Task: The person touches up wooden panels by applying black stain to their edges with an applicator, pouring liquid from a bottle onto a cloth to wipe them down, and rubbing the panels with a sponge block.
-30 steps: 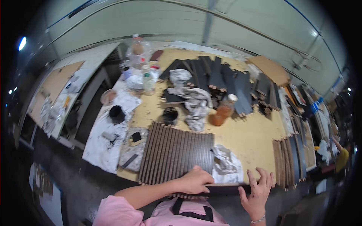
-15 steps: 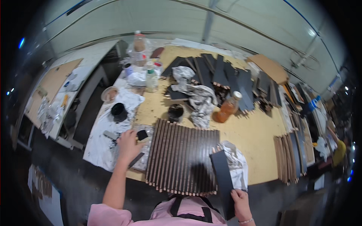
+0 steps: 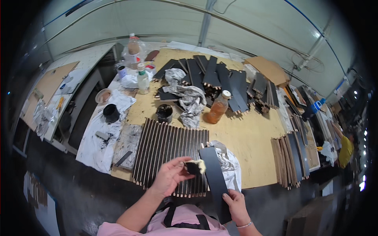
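Back from the table's left edge, left hand (image 3: pixel 170 177) now pinches a sponge (image 3: pixel 195 167) against the black board (image 3: pixel 214 177), gripped low by right hand (image 3: pixel 236 202).

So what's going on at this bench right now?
A person in a pink top stands at a plywood workbench. The right hand holds a flat black board by its near end, and the left hand presses a small stained sponge against it. Beneath lies a row of dark slats set edge up, with rags, a black pot and an amber bottle farther back.
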Demonstrator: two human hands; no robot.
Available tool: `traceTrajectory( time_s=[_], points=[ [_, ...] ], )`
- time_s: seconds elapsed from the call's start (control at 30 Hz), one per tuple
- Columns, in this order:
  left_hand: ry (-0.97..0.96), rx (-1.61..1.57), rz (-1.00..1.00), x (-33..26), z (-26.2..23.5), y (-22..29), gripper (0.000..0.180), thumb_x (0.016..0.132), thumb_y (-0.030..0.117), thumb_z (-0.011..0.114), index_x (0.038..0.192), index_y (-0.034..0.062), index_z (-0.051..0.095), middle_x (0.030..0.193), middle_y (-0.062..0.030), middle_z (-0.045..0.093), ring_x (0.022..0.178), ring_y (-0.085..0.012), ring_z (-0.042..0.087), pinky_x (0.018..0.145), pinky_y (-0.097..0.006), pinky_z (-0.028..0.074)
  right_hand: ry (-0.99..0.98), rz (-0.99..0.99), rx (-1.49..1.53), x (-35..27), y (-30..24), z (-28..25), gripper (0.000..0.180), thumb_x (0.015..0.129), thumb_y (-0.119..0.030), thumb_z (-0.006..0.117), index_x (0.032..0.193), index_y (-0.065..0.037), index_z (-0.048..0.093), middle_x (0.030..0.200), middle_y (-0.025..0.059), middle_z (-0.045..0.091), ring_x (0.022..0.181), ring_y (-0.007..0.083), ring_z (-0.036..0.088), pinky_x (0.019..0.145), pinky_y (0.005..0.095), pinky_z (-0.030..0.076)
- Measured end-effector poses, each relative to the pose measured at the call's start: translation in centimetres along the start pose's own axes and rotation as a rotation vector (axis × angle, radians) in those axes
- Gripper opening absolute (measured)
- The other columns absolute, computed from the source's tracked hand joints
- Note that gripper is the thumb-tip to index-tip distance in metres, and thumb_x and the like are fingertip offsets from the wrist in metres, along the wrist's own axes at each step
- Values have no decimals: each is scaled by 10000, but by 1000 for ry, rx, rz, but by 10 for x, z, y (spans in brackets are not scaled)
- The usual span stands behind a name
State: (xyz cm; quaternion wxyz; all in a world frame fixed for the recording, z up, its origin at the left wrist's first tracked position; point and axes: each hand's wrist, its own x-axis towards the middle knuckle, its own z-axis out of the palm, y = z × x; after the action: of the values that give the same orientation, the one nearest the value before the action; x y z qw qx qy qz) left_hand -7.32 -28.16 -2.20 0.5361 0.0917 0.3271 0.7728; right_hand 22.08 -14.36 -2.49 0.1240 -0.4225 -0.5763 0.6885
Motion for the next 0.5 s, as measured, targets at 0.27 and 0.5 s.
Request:
traceTrajectory(
  time_s=[0.27, 0.5],
  points=[
    [112, 241, 246, -21, 35, -124, 235, 1089, -30, 660, 1314, 39, 657, 1440, -101, 690, 1286, -180, 684, 1077, -332, 594, 20, 30, -134, -66, 23, -68, 414, 1104, -101, 684, 1415, 170, 653, 1253, 137, 767, 1105, 177, 674, 980, 311, 538],
    [287, 982, 589, -92, 68, -140, 376, 922, -43, 781, 1264, 41, 653, 1428, -161, 657, 1215, -322, 737, 1010, -386, 612, -103, 23, -201, -58, 36, -97, 461, 1101, -168, 713, 1426, 154, 651, 1264, 169, 756, 1129, 210, 681, 1008, 341, 543]
  ],
)
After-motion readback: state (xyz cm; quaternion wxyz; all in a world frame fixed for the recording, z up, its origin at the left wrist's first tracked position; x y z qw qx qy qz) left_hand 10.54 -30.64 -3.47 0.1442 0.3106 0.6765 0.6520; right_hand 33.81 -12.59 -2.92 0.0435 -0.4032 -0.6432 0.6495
